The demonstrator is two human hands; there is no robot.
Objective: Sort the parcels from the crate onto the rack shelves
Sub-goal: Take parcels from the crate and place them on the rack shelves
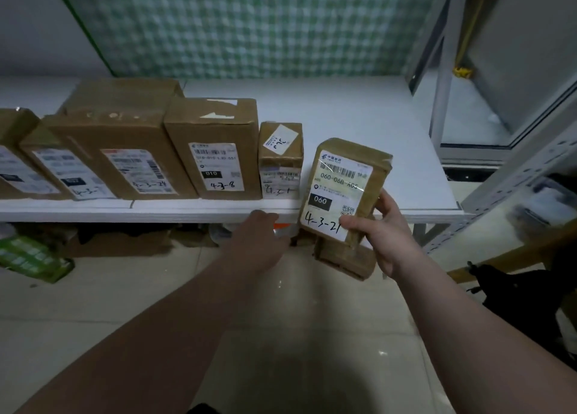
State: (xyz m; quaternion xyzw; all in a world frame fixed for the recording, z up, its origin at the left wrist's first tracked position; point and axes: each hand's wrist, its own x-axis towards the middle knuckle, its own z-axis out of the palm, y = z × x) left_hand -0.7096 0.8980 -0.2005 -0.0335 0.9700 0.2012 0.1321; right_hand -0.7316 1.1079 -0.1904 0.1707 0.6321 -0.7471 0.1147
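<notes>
My right hand (382, 235) grips a brown taped parcel (346, 179) by its lower right corner; its white label reads "060" with "4-3-21" handwritten. The parcel is tilted, its top over the front edge of the white shelf (359, 117). A second brown parcel (346, 259) sits under the held one, partly hidden. My left hand (259, 235) hangs below the shelf edge with fingers curled and nothing in it. Several brown parcels stand in a row on the shelf, among them a small one (281, 159) and one marked "4-3-8" (215, 148).
A grey metal rack upright (443, 70) and another rack (530, 163) stand to the right. Flattened cardboard (125, 241) and a green pack (31, 257) lie on the floor under the shelf. A dark bag (524, 298) sits low on the right. Green checked cloth covers the wall.
</notes>
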